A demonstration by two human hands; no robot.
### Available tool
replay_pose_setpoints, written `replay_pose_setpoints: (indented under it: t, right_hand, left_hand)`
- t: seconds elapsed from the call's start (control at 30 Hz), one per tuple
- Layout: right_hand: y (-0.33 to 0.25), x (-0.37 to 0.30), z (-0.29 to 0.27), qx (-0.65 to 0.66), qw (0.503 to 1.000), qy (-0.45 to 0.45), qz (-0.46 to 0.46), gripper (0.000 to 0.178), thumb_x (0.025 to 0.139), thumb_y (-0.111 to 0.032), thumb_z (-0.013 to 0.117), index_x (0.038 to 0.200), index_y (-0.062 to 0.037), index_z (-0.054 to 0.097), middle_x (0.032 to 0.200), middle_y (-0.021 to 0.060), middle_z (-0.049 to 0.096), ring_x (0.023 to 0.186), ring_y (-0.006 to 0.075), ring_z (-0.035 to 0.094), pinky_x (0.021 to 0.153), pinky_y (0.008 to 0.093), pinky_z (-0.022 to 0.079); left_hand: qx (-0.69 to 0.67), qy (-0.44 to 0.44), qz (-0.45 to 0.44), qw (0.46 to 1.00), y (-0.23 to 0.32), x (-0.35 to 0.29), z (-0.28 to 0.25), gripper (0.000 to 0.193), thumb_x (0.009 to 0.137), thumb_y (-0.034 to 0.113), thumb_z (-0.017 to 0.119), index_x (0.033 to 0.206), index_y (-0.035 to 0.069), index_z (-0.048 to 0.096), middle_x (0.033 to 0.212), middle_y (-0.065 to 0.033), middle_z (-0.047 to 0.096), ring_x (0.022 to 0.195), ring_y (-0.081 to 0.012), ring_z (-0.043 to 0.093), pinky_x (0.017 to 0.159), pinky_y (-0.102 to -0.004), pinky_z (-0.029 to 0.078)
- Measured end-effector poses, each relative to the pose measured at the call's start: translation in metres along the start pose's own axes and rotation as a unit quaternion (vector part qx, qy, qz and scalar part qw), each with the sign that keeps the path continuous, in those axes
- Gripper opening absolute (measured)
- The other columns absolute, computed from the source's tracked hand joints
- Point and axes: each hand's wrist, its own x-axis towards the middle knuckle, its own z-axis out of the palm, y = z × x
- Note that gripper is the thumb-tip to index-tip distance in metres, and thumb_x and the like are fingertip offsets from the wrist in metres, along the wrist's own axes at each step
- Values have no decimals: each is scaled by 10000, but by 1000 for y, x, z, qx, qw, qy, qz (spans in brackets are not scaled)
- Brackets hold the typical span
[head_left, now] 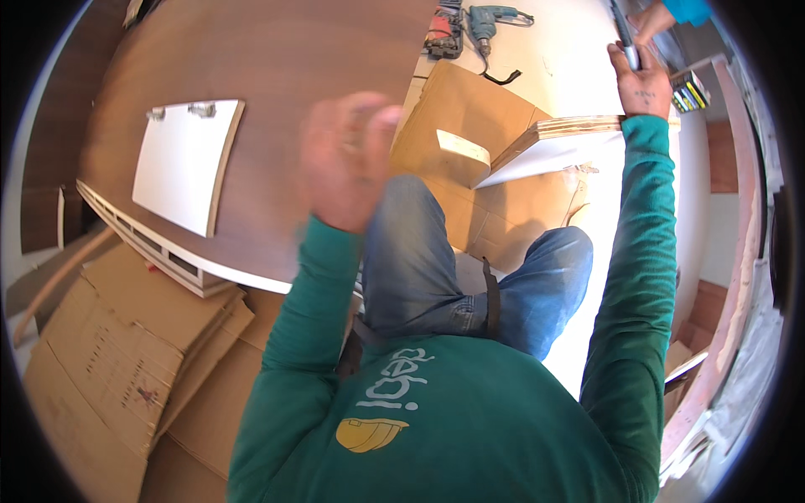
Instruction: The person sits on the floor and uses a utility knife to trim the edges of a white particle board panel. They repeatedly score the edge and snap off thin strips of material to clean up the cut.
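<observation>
My right hand [644, 88] is stretched out at the upper right, closed around a slim, pen-like black and silver tool [625, 38]. Another person's hand [652, 21], in a blue-green sleeve, reaches in right beside it; whether it touches the tool I cannot tell. Raised over the edge of the brown panel, my left hand [348, 159] is smeared by motion, so its fingers and anything in them do not show clearly. Below my right hand a white-faced plywood piece [553, 142] stands on cardboard [449, 96], with a small rounded plywood piece [464, 149] at its left end.
A white board with two metal hinges [186, 163] lies on the large brown panel [268, 50]. At the far side are a teal corded drill [484, 25] and an open tool case [444, 32]. Flattened cardboard boxes [101, 352] lie at lower left. A small black-and-yellow box [690, 92] sits at right.
</observation>
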Motion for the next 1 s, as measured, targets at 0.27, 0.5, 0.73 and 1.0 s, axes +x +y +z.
replay_pose_setpoints:
  t: [0.27,0.5,0.73,1.0]
  right_hand:
    - [-12,0,8,21,1000,-5,0,502,913,-578,761,1200,-171,821,962,158,785,932,331,762,896,429,573]
    - [-9,-2,-1,15,1000,10,14,487,910,-571,769,1195,-179,827,1076,132,784,977,312,764,919,421,573]
    - [-18,1,0,3,1000,4,30,492,919,-568,778,1201,-168,828,1061,143,789,987,293,755,935,395,566]
    - [15,18,16,-81,993,52,-71,522,921,-617,764,1235,-206,832,1045,132,810,996,272,760,942,379,563]
  left_hand:
    - [-382,-55,-191,903,82,-84,104,314,1006,188,794,1243,-11,740,1147,-127,763,891,-185,732,762,-326,590]
    - [-370,-31,-162,914,63,-76,148,242,1021,177,783,1180,1,735,1015,-129,751,808,-191,717,732,-333,581]
    - [-216,-200,-103,950,29,-116,170,164,1056,181,672,1118,39,728,969,-138,752,812,-296,734,740,-444,582]
    - [170,-647,-21,743,32,-217,182,271,1023,277,656,959,67,816,994,-155,798,981,-389,778,872,-528,608]
